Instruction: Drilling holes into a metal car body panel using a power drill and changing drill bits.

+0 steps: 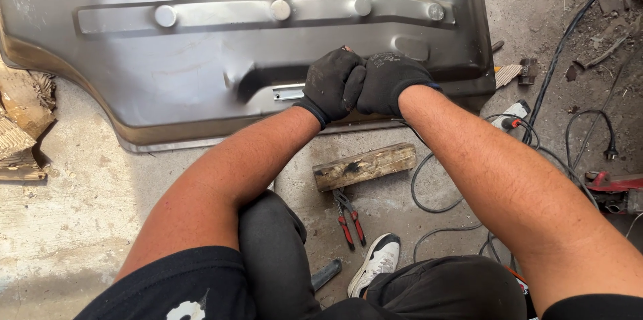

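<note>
A large grey sheet-metal panel (201, 58) with a raised rib and round bosses lies on the concrete floor in front of me. Both my hands wear black gloves and are pressed together at the panel's near edge. My left hand (331, 84) is curled over the end of a small bright metal strip (287, 93) that sticks out to its left. My right hand (390, 82) is closed in a fist against the left one, and whatever is inside it is hidden.
A wooden block (365, 166) lies just below my hands, with red-handled pliers (349, 218) beside my knee. Black cables (435, 199) and a plug (609, 152) trail on the right. Torn cardboard (20, 125) sits at the left. My white shoe (376, 263) is at the bottom.
</note>
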